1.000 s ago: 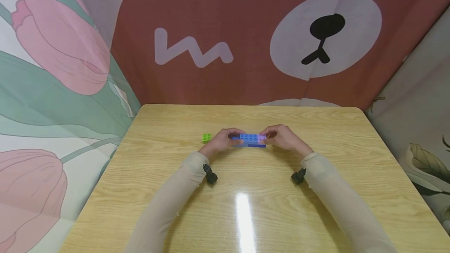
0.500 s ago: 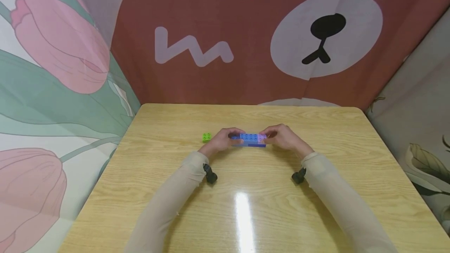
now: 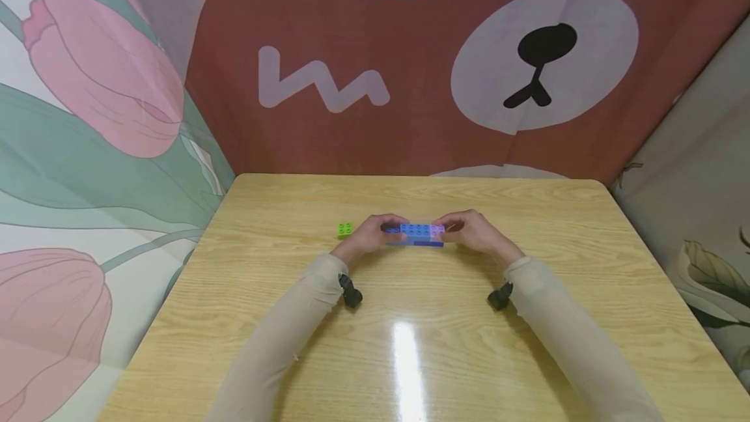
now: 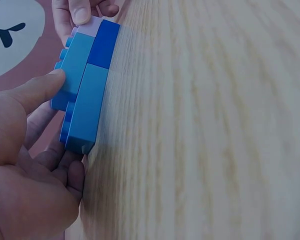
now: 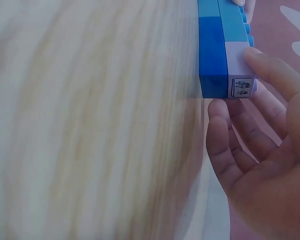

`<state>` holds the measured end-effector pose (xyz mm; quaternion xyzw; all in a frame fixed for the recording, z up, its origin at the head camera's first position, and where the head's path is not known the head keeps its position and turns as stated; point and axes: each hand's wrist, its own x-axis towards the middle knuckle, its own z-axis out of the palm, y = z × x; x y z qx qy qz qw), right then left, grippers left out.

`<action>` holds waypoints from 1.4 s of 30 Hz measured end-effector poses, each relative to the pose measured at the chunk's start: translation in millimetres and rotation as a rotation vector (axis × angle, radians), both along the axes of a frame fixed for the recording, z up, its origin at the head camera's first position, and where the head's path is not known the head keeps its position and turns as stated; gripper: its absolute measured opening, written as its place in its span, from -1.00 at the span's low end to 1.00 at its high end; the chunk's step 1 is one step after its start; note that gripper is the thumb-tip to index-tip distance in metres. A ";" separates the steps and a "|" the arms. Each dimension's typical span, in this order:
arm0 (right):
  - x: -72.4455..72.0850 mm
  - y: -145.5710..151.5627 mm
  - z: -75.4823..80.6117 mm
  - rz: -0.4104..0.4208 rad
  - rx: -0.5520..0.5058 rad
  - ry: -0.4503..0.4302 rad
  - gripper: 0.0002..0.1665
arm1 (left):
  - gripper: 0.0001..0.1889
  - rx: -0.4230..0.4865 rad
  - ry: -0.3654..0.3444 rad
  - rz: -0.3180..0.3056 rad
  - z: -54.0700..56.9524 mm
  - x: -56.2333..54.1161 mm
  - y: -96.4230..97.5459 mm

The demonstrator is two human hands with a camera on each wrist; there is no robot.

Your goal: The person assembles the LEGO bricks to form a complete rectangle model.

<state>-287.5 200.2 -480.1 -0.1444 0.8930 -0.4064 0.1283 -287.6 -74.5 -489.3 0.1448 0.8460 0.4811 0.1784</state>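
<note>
A two-layer row of toy building bricks lies on the table between the hands. On its lower layer, a light blue brick (image 4: 90, 105) sits end to end with a dark blue brick (image 5: 212, 55). Across them on top is another light blue brick (image 3: 415, 229), and beside it a small lilac brick (image 5: 238, 60) with a printed end. My left hand (image 3: 368, 234) pinches the upper light blue brick, thumb on its near side. The right hand (image 3: 473, 230) pinches the lilac brick, its thumb (image 5: 270, 67) on the near face and other fingers beyond.
A small lime green brick (image 3: 344, 230) with studs stands on the wooden table (image 3: 293, 213), just left of the left hand. Behind the table hangs a red-brown cloth (image 3: 410, 129) with a bear print. Black wrist cameras sit on both sleeves.
</note>
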 end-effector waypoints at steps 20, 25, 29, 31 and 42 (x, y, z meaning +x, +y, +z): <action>0.1 -0.7 -1.5 0.025 -0.042 -0.008 -0.59 | -0.60 -0.017 0.031 0.001 0.3 -0.5 0.2; 0.0 -1.2 -1.5 0.026 -0.037 -0.013 -0.59 | -0.59 -0.030 0.032 0.000 1.2 -0.4 -0.2; 0.4 -0.5 -2.0 0.036 -0.027 -0.007 -0.57 | -0.58 -0.041 0.043 0.000 1.5 -0.1 -0.6; 0.3 -0.1 -2.4 0.039 -0.021 -0.003 -0.56 | -0.58 -0.044 0.049 0.000 1.5 0.2 -0.9; 0.6 0.0 -3.2 0.034 -0.020 -0.028 -0.56 | -0.56 -0.034 0.117 -0.010 4.9 2.2 -9.7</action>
